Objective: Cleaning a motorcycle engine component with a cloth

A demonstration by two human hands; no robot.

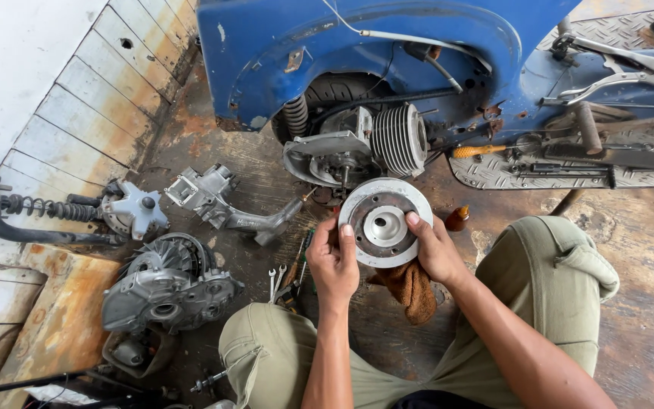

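I hold a round grey metal flywheel disc (384,223) with both hands, its hollow hub facing me. My left hand (332,260) grips its left edge, thumb on the rim. My right hand (434,250) grips the right edge, and a brown rag (410,291) hangs beneath it. Just beyond the disc sits the exposed engine with a finned cylinder (399,138) under the blue scooter body (357,45). My knees in khaki trousers frame the spot.
Loose engine parts lie at left: a grey crankcase half (168,284), a cast arm piece (225,201), a hub with spring (126,210). Wrenches (278,279) lie by my left knee. An orange-handled screwdriver (478,151) and locking pliers (622,72) rest on the scooter's floorboard.
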